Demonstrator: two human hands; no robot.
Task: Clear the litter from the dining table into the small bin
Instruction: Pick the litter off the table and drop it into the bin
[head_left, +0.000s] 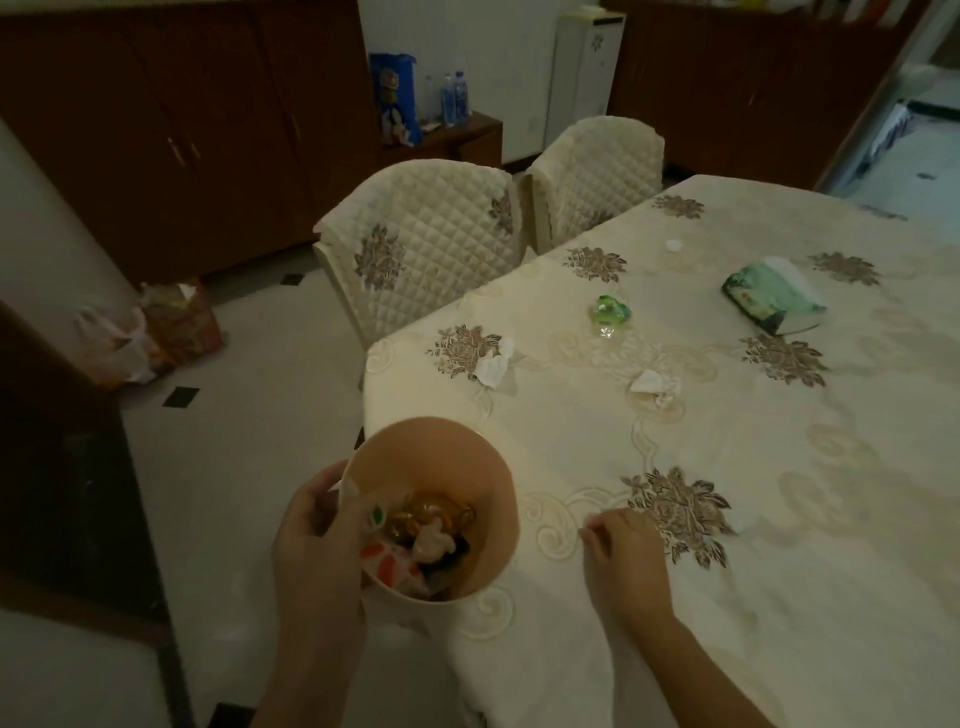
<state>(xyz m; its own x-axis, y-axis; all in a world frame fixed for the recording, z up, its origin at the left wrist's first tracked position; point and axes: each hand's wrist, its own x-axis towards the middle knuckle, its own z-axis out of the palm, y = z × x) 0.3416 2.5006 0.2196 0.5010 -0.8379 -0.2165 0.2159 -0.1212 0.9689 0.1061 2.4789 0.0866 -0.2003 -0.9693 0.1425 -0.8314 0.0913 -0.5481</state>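
My left hand (317, 530) grips the rim of a small peach-coloured bin (441, 457), held at the near corner of the dining table (779, 519). Wrappers and crumpled paper lie inside the bin. My right hand (621, 545) rests on the cream tablecloth just right of the bin, fingers curled and nothing visible in them. Further out on the cloth lie a crumpled white tissue (492, 366), another crumpled tissue (655, 387), a green and clear plastic wrapper (609, 314) and a small white scrap (674, 245).
A green tissue pack (771, 299) sits on the table's far right. Two quilted chairs (426, 244) stand along the far side. Bags (156, 332) sit on the floor at the left, beside dark wooden cabinets.
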